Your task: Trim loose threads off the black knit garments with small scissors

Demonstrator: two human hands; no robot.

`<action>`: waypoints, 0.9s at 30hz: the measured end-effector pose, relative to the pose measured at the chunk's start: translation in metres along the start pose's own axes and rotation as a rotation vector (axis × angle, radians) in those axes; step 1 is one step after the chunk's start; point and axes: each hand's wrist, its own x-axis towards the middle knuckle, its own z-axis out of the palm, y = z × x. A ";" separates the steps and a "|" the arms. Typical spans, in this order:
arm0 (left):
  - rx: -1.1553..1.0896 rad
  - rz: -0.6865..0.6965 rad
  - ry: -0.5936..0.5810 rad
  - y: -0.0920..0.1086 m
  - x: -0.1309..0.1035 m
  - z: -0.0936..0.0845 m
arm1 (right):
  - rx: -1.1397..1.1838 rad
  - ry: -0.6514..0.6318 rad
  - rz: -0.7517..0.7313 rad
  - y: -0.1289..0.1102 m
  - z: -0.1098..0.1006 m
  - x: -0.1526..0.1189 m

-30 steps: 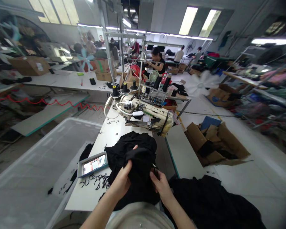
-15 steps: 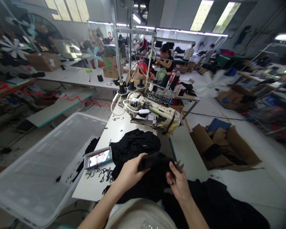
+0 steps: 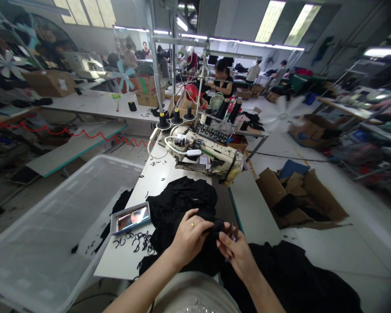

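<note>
My left hand [image 3: 190, 234], with a ring on one finger, is closed on a piece of black fabric [image 3: 217, 227]. Close beside it my right hand [image 3: 235, 248] pinches the other end of that fabric. Small thread snips [image 3: 232, 231] are tucked in my right hand; only part of their blades shows. Below and ahead of both hands lies a heap of black cloth [image 3: 185, 195] on the white machine table [image 3: 117, 261]. More black cloth [image 3: 296, 274] spreads over my lap to the right.
Beyond the cloth stands a sewing machine [image 3: 215, 156] with thread cones. A phone [image 3: 133, 217] sits in a shallow box among black scraps [image 3: 141, 241]. Left is a translucent plastic bin [image 3: 61, 208]; right, an open carton [image 3: 273, 195]. A person [image 3: 224, 82] works farther back.
My hands have come closer together, the left turning over to the right, and the fabric between them is bunched shorter. The snips' blades are now less visible. The view has shifted slightly.
</note>
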 end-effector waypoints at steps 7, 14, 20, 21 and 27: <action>0.096 -0.206 -0.022 -0.009 0.001 -0.019 | -0.149 0.077 -0.197 0.001 -0.006 0.007; -0.180 -0.517 -0.248 0.001 0.008 -0.025 | -0.267 -0.021 -0.185 -0.021 -0.002 0.007; -0.485 -0.654 -0.285 0.005 0.009 -0.034 | -0.608 -0.006 -0.362 -0.038 0.009 0.006; -0.508 -0.655 -0.287 0.005 0.008 -0.035 | -0.681 -0.007 -0.432 -0.040 0.011 0.005; -0.472 -0.557 -0.227 -0.002 0.004 -0.037 | -0.906 -0.076 -0.633 -0.052 0.016 0.003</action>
